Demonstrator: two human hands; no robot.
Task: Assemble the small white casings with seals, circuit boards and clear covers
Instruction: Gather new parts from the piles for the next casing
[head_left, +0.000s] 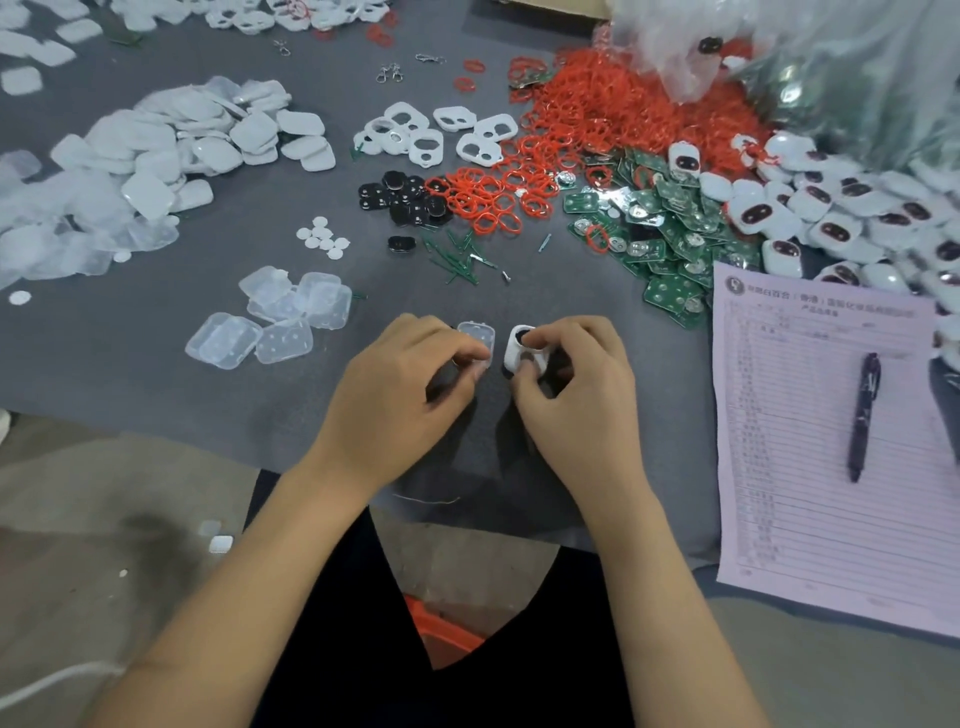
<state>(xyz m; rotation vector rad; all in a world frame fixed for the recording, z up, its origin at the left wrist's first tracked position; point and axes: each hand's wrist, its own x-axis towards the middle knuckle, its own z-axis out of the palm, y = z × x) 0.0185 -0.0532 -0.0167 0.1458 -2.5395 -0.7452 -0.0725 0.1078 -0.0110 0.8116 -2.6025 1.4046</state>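
Observation:
My left hand pinches a clear cover just above the grey table mat. My right hand holds a small white casing with dark openings, thumb and fingers curled round it. The two parts sit side by side, a small gap between them. Further back lie white casings, red seal rings, green circuit boards and several clear covers.
A heap of white lids fills the left. Black inserts, small white discs and green strips lie mid-table. Finished white units pile at the right, by a plastic bag. A paper form with a pen lies right.

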